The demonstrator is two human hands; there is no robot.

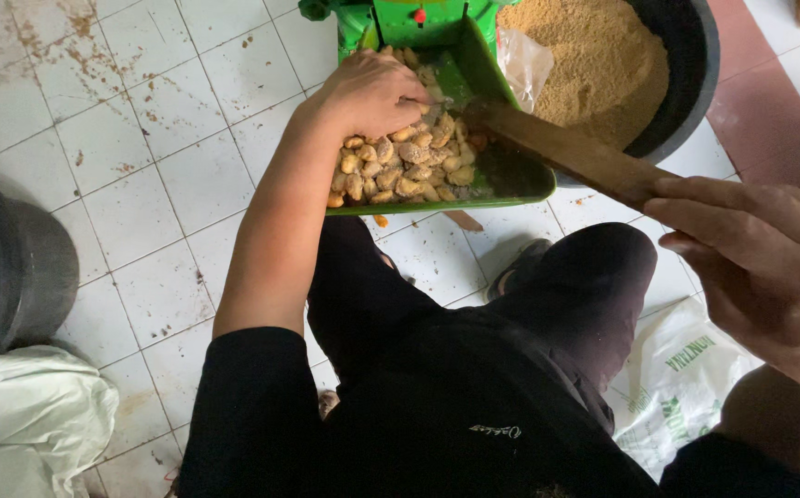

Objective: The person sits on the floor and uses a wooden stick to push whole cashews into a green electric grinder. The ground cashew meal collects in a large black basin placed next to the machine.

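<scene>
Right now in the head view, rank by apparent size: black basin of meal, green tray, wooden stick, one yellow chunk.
1. black basin, partly cut off by the frame
2. green tray
3. wooden stick; nearer the camera toward the right hand, so ranking it against the tray is unsure
4. yellow chunk

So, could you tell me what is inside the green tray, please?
The green tray holds yellowish-brown chunks; the left hand and a wooden stick cover what lies beneath.

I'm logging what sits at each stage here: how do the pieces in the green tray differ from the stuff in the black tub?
The pieces in the green tray are whole yellow-brown chunks; the black tub holds fine, sandy brown meal. The chunks lie in a shallow layer under the left hand; the meal is heaped and untouched. Both share a yellowish-brown colour.
</scene>
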